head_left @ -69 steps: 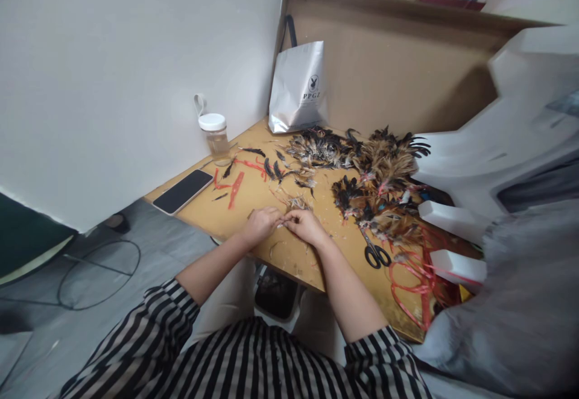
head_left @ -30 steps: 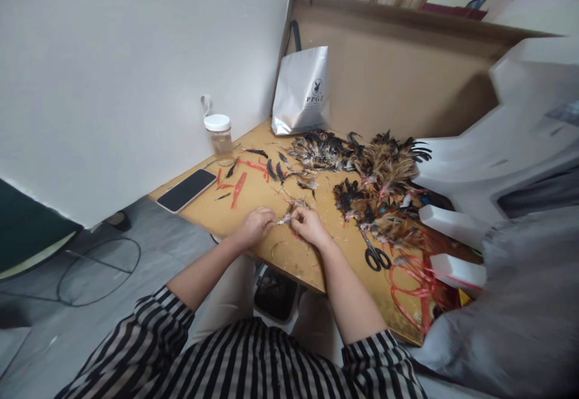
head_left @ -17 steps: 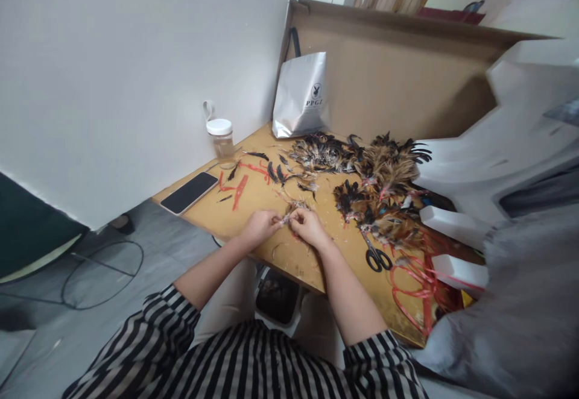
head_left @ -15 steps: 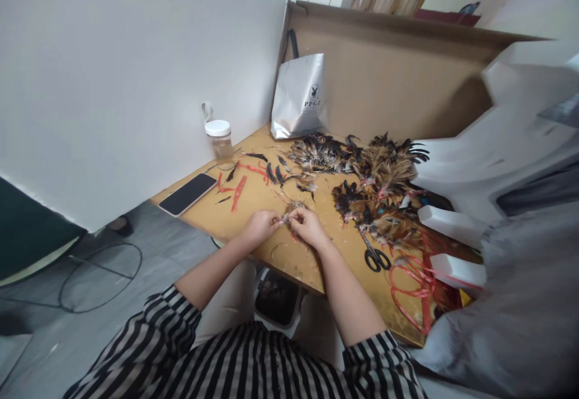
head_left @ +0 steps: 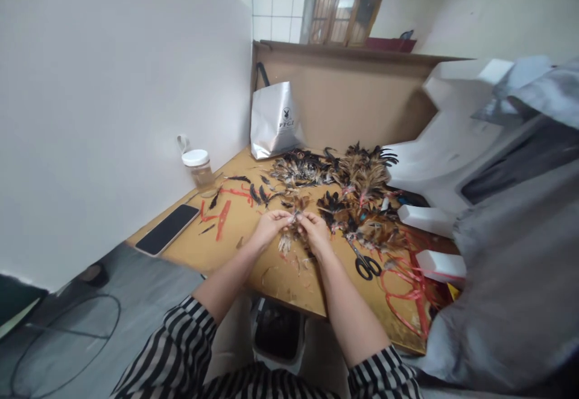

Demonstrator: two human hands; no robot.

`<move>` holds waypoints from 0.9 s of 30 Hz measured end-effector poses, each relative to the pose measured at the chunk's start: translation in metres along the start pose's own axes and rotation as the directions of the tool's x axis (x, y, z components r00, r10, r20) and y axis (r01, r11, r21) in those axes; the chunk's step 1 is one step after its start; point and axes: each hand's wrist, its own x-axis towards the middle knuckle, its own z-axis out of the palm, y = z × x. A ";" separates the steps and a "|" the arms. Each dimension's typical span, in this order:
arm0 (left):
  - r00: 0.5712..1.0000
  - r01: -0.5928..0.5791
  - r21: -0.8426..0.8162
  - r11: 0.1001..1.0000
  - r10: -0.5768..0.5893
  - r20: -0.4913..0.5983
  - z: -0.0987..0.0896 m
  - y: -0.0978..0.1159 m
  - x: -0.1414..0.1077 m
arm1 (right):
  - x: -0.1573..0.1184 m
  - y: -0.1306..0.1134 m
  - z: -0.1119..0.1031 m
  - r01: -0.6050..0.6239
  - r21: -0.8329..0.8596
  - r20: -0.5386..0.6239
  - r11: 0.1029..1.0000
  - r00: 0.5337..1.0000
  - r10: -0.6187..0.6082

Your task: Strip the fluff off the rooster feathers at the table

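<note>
My left hand [head_left: 272,225] and my right hand [head_left: 315,230] meet over the near middle of the table, fingertips pinched together. Between them they grip a small tuft of feathers [head_left: 284,244], whose pale ends hang below the fingers. Brown feathers also show just beyond my fingertips; whether these belong to the same tuft I cannot tell. To the right of my right hand lie tied bunches of dark and brown feathers [head_left: 377,232] and black-handled scissors [head_left: 367,266].
Larger feather heaps [head_left: 362,170] lie at the back, near a silver bag [head_left: 274,125]. On the left are a white-lidded jar [head_left: 199,170], a phone [head_left: 167,230] and red strips [head_left: 223,221]. Red plastic string [head_left: 418,293] and white foam [head_left: 441,266] line the right side.
Both hands have moved slightly away from me, still pinched together. Pale feather ends now show below the fingers. The camera view has shifted up and to the right.
</note>
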 end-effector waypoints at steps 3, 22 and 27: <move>0.997 0.002 0.013 1.000 -0.003 0.073 0.011 -0.002 0.012 | 0.004 0.000 -0.007 0.034 0.023 -0.071 0.999 0.997 -0.032; 0.989 0.018 -0.016 1.000 -0.016 0.147 0.001 -0.015 0.030 | 0.013 0.011 -0.013 0.133 -0.201 -0.001 0.971 0.991 -0.136; 0.939 0.213 -0.261 0.942 -0.123 0.321 -0.006 -0.017 0.025 | 0.009 0.007 -0.014 -0.008 0.038 0.150 0.999 0.989 0.002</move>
